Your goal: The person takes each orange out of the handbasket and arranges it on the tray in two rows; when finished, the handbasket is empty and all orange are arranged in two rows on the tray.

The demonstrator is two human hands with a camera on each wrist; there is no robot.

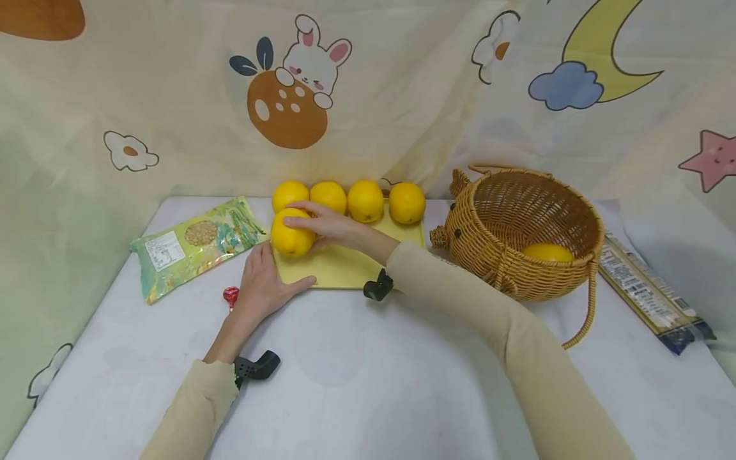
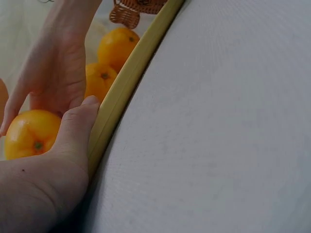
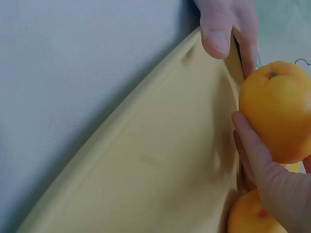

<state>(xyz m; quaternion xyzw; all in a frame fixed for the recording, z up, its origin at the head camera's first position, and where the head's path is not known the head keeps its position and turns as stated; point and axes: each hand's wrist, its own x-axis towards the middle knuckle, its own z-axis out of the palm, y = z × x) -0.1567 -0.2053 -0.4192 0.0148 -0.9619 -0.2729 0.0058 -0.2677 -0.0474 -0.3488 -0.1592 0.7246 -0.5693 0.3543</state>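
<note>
My right hand (image 1: 328, 225) grips an orange (image 1: 292, 233) over the left side of a yellow tray (image 1: 339, 271). Its fingers curve round the fruit, also seen in the right wrist view. Several more oranges (image 1: 365, 200) stand in a row along the tray's back edge. At the tray's front left corner rests my left hand (image 1: 261, 281), fingers straight along the left side and thumb spread over the front rim. To the right stands a wicker basket (image 1: 500, 255) shaped like an animal, with another orange (image 1: 547, 252) inside.
A green printed food packet (image 1: 198, 249) lies left of the tray. Close beside my left wrist is a red-wrapped lollipop (image 1: 231, 294). A long clear-and-blue package (image 1: 650, 287) lies right of the basket, whose handle (image 1: 588, 319) hangs down to the table. A patterned cloth hangs behind the table.
</note>
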